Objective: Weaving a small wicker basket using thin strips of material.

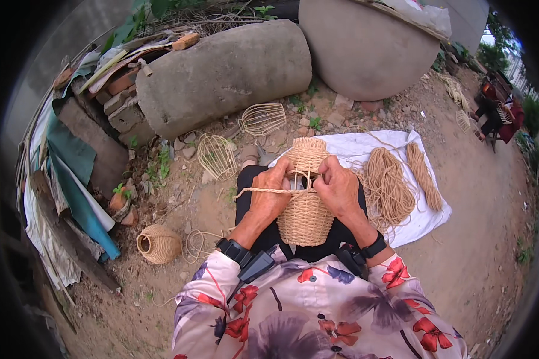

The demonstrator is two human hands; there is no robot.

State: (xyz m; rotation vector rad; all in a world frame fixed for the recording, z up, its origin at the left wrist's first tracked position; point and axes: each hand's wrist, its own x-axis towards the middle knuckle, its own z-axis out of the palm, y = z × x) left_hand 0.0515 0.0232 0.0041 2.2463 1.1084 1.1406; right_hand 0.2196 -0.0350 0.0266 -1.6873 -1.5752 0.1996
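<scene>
Bare brown earth strewn with rubble forms the work ground; a grey concrete cylinder lies across the back, beside a large grey slab with a rounded edge. Seated person, knees in black trousers, supports a straw-coloured woven cord basket in the lap, between the forearms. Weave is dense at its lower body and upper band; between these, at hand level, is an open gap crossed by pale ribs. Left hand: fingers curled, closed on the basket's left side at the gap. Right hand: thumb and fingertips together in a closed pinch at the gap's right edge; whether cord or rib is between them cannot be told. One loose twisted tan strand runs across the left hand to the gap, its free end out to the left. Right of the knees, on a white sheet spread on the ground, lie a loose tan cord heap and, just beside it, a twisted tan cord hank. Ahead and left, two bare pale ribbed frames rest on the ground near the cylinder. Farther left, a small tan woven vessel with a narrow mouth lies on its side. Far right, well apart, a second person in dark red and black sits.
</scene>
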